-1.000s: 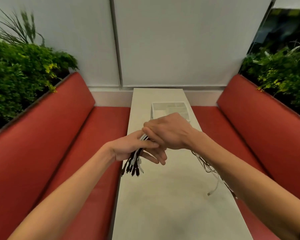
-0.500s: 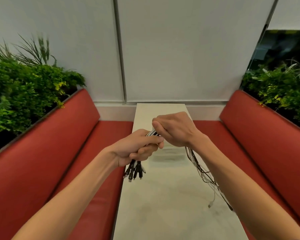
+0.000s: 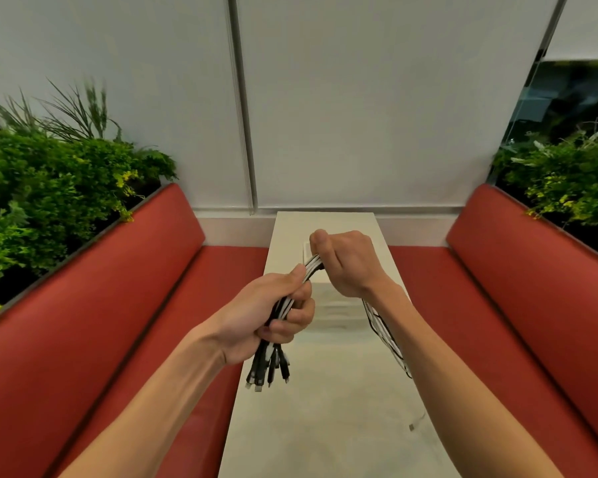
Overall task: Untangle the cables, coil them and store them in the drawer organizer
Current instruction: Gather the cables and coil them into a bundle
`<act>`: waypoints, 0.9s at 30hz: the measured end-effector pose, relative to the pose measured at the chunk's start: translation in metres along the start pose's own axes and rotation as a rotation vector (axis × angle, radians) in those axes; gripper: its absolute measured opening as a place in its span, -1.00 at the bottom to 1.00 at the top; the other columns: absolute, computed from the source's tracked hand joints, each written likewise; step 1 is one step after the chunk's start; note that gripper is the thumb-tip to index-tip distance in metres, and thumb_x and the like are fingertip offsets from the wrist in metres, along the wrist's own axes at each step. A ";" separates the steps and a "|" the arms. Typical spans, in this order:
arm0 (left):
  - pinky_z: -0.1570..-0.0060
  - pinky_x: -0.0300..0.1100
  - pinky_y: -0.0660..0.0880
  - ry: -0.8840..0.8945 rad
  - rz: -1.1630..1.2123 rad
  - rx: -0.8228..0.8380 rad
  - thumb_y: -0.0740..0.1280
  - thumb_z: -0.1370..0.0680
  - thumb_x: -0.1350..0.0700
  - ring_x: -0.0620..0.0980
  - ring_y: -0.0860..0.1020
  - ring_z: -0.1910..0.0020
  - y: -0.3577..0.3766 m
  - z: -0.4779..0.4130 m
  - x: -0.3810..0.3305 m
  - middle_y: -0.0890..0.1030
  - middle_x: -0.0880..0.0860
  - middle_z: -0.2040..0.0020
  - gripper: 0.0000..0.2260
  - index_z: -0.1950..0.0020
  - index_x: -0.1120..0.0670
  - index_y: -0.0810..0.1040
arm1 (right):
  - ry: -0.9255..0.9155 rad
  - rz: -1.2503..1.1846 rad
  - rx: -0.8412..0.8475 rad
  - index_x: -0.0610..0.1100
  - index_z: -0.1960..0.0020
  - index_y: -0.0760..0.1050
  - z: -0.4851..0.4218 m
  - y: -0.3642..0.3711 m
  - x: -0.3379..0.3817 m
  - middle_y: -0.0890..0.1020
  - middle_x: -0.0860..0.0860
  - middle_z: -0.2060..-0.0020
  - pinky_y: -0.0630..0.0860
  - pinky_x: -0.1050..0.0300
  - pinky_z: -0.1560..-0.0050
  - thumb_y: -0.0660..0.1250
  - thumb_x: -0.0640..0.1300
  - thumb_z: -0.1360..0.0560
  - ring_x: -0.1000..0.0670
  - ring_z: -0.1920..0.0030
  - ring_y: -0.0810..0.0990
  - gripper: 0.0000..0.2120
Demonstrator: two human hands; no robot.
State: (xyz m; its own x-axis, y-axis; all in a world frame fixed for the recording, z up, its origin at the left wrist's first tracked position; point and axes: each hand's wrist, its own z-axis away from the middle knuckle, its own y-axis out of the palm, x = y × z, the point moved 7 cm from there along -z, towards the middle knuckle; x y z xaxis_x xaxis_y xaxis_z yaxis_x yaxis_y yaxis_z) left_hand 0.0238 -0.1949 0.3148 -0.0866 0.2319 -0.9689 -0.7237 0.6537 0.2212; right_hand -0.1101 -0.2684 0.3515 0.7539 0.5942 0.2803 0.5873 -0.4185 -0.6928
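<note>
Cables, black and white, are held as one bundle above the table. The bundle is gripped by the left hand, fingers curled tight round it, and the plug ends are left hanging just below that fist. Further up, the same bundle is clamped in the right hand, fingers closed round it. Loose lengths are trailed from there beside the right forearm down to the table. The drawer organizer is partly hidden behind the hands. The table is flanked by red benches.
</note>
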 end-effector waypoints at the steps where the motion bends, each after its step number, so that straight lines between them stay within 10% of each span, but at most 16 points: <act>1: 0.53 -0.29 0.02 0.004 -0.009 0.000 0.18 -0.74 -0.19 -0.13 0.07 0.44 0.003 -0.001 -0.001 0.22 0.01 0.32 -0.64 0.15 0.00 0.33 | -0.014 0.006 -0.019 -0.12 0.31 0.42 -0.002 -0.003 -0.001 0.44 0.06 0.49 0.47 -0.10 0.29 -0.18 0.14 -0.75 -0.09 0.42 0.39 -0.35; 11: 0.50 -0.20 -0.07 -0.134 0.083 0.183 0.17 -0.72 -0.22 -0.18 0.03 0.52 0.034 -0.009 0.002 0.11 -0.10 0.44 -0.52 -0.21 0.15 0.64 | -0.182 -0.188 -0.347 -0.19 0.35 0.43 -0.005 -0.035 0.004 0.39 0.01 0.54 0.34 -0.08 0.52 -0.13 0.07 -0.81 -0.09 0.55 0.35 -0.31; 16: 0.48 -0.33 0.32 -0.135 0.038 0.440 0.30 -0.66 -0.14 -0.11 0.33 0.54 0.053 -0.017 -0.006 0.38 0.04 0.39 -0.49 -0.39 0.26 0.53 | -0.378 -0.177 -0.408 -0.18 0.40 0.36 -0.019 -0.061 0.023 0.29 0.02 0.52 0.23 -0.04 0.54 -0.02 -0.03 -0.80 -0.07 0.53 0.24 -0.38; 21: -0.11 0.03 0.63 -0.063 -0.084 0.509 0.16 -0.73 -0.04 0.27 0.69 -0.11 0.060 -0.034 -0.021 0.69 0.32 -0.09 -0.58 -0.26 0.29 0.59 | -0.458 -0.081 -0.397 -0.16 0.37 0.35 -0.027 -0.065 0.019 0.26 0.05 0.48 0.22 -0.01 0.52 -0.01 -0.06 -0.79 -0.06 0.50 0.21 -0.43; 24: 0.33 -0.20 0.62 -0.068 -0.053 0.252 0.19 -0.72 -0.11 0.07 0.70 0.35 0.047 -0.049 -0.016 0.68 0.19 0.32 -0.55 0.10 0.18 0.64 | -0.368 -0.008 -0.417 -0.17 0.38 0.40 -0.029 -0.066 -0.010 0.35 0.02 0.53 0.28 -0.05 0.55 -0.04 -0.02 -0.81 -0.08 0.54 0.29 -0.37; 27: 0.69 -0.32 0.17 -0.078 0.024 0.115 0.31 -0.67 -0.22 -0.16 0.22 0.72 0.030 -0.061 -0.010 0.29 -0.05 0.61 -0.53 0.29 0.07 0.41 | -0.301 0.114 -0.383 -0.12 0.35 0.40 -0.022 -0.057 -0.030 0.37 0.05 0.53 0.31 -0.05 0.56 -0.08 0.02 -0.81 -0.09 0.54 0.33 -0.38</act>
State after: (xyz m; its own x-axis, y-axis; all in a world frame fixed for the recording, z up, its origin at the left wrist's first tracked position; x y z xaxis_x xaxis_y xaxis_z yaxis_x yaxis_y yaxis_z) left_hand -0.0384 -0.2216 0.3241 -0.0458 0.3007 -0.9526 -0.6385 0.7246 0.2594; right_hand -0.1602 -0.2773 0.3969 0.7340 0.6786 -0.0265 0.6150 -0.6808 -0.3978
